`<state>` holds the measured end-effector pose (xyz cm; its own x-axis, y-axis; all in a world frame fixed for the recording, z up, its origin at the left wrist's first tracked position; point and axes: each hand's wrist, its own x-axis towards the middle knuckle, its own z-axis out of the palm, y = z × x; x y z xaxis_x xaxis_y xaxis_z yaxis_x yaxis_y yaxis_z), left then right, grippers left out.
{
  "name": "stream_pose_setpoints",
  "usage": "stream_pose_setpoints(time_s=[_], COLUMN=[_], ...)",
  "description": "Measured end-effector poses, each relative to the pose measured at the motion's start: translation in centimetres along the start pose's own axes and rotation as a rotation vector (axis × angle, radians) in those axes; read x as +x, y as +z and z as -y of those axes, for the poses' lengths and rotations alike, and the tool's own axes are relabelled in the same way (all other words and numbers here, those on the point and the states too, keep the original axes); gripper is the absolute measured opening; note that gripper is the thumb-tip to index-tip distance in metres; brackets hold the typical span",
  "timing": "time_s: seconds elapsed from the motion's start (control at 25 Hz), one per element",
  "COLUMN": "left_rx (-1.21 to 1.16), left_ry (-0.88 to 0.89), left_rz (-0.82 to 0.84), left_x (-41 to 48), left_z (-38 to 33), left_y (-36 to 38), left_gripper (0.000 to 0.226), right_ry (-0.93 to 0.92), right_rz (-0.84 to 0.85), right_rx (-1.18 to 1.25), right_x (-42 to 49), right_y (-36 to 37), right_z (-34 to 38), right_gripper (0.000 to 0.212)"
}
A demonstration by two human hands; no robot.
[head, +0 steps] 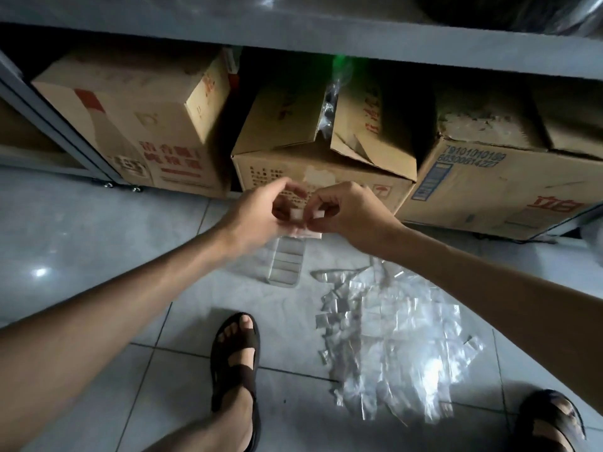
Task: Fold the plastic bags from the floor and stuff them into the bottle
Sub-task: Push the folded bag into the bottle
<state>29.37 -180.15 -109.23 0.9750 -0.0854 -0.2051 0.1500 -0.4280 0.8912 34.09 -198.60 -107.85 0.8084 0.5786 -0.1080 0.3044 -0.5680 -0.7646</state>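
The left hand [257, 216] and the right hand [349, 210] each pinch one end of a small folded clear plastic bag [306, 234] between curled fingers. They hold it just above the top of the clear ribbed plastic bottle [287, 265], which stands on the grey tiled floor [98, 239]. A loose pile of clear plastic bags [385, 331] lies on the floor near the bottle's right side.

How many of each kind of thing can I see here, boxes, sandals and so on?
3 cardboard boxes
2 sandals
2 hands: left hand, right hand
1 bottle
1 small bag, pinched by both hands
1 pile of loose bags, too jumbled to count singly
Total: 10
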Motion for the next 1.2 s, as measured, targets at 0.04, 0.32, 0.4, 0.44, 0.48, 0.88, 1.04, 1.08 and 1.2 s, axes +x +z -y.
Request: stream_pose_setpoints(time_s=[0.04,0.32,0.4,0.44,0.48,0.88,1.04,1.08,1.2], left_rx=[-0.042,0.03,0.038,0.026,0.02,0.51,0.506,0.483,0.45], left_ry=[-0.011,0.001,-0.009,-0.022,-0.032,-0.444,-0.451,-0.442,-0.408], left_rz=[-0.005,-0.159,-0.219,-0.25,-0.281,-0.416,-0.455,-0.468,-0.465], left_x=[0.7,5.6,5.9,6.0,6.2,6.4,6.4,6.4,6.5], left_z=[1.9,13.9,15.9,16.7,17.5,22.5,22.5,22.4,22.7], left_y=[0.2,3.1,3.6,3.7,4.0,9.5,11.7,11.8,11.8], left_gripper=[0.047,0.024,0.023,0.023,0.023,0.109,0.12,0.118,0.105], right_ry=[0.007,0.108,0.115,0.127,0.138,0.002,0.087,0.106,0.239], right_rz=[-0.008,0.031,0.068,0.069,0.054,-0.134,-0.018,0.024,0.208], right_rx=[0.0,-0.186,-0.231,-0.232,-0.231,-0.535,-0.732,-0.752,-0.599], right_x=[1.2,8.5,9.6,9.9,10.1,11.2,12.3,12.8,15.1], right_y=[1.1,9.5,10.9,11.5,12.0,15.9,16.9,17.1,17.6], right_z=[-1.3,-9.5,-10.4,-10.9,-11.3,-13.8,-12.6,-12.4,-13.1], right_gripper=[0.018,0.022,0.01,0.007,0.008,0.019,0.031,0.031,0.019])
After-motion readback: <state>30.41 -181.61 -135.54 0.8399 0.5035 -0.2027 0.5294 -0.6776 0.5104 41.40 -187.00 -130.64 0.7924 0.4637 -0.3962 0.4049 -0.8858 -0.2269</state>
